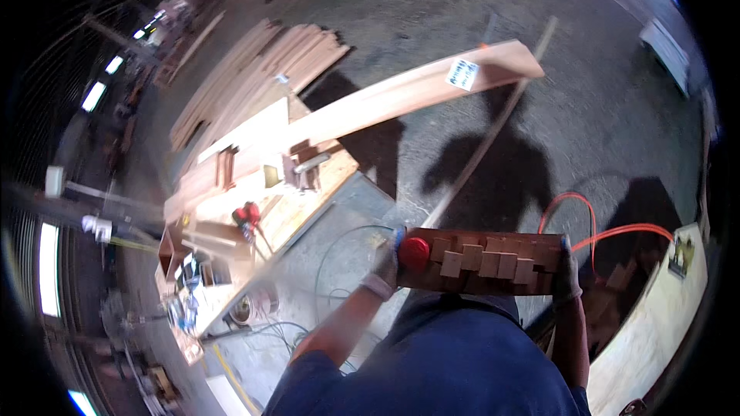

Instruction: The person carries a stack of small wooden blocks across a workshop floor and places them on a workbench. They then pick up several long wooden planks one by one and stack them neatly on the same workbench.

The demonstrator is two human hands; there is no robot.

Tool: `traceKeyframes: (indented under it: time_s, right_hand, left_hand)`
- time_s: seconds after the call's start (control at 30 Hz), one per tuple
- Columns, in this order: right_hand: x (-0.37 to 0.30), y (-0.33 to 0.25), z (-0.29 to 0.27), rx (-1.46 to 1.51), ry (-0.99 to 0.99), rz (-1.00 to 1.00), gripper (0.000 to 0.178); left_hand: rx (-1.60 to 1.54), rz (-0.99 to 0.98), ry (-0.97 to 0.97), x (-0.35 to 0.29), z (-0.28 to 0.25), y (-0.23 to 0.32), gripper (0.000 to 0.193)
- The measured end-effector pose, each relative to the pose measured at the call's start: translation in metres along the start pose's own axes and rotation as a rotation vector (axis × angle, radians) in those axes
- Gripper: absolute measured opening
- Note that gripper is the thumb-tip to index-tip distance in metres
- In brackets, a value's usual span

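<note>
At my waist a dark reddish-brown wooden board [493, 286] is held level between both hands; whether it has raised sides like a tray, I cannot tell. My gloved left hand [385, 268] is closed on its left end. The right end is gripped by my gloved right hand [569, 276], whose fingers are partly hidden. Several small wooden blocks [489, 263] lie on the board in uneven rows. Beside them, near my left hand, sits a red round object [415, 253].
To the left stands a plywood-topped workbench [333, 163] with a red tool [248, 217] and wood offcuts. A long plank [401, 96] juts out from it. An orange hose [617, 233] runs to a pale panel [647, 327] at right. Stacked boards [297, 54] lie beyond the bench.
</note>
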State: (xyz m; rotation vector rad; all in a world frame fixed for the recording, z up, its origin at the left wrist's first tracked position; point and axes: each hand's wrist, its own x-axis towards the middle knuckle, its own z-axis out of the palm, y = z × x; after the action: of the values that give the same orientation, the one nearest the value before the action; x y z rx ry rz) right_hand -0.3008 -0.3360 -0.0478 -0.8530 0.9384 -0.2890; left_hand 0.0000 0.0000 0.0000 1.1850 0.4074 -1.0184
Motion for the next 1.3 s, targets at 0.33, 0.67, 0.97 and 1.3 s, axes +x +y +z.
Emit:
traceKeyframes:
  time_s: [0.33,0.67,0.97,1.3]
  right_hand:
    - [0.081,-0.140,0.021,-0.249,-0.200,0.049,0.068]
    - [0.116,-0.162,0.031,-0.219,-0.052,0.129,0.070]
    - [0.105,-0.222,0.077,-0.192,0.086,-0.003,0.061]
    - [0.154,-0.298,0.000,-0.081,0.368,-0.016,0.070]
  left_hand:
    - [-0.147,0.232,0.135,-0.031,0.088,-0.034,0.062]
    - [0.252,0.483,-0.017,0.019,0.082,-0.018,0.058]
    - [-0.057,0.133,-0.077,0.063,0.159,0.104,0.057]
    - [0.164,0.121,-0.054,0.204,0.294,0.139,0.046]
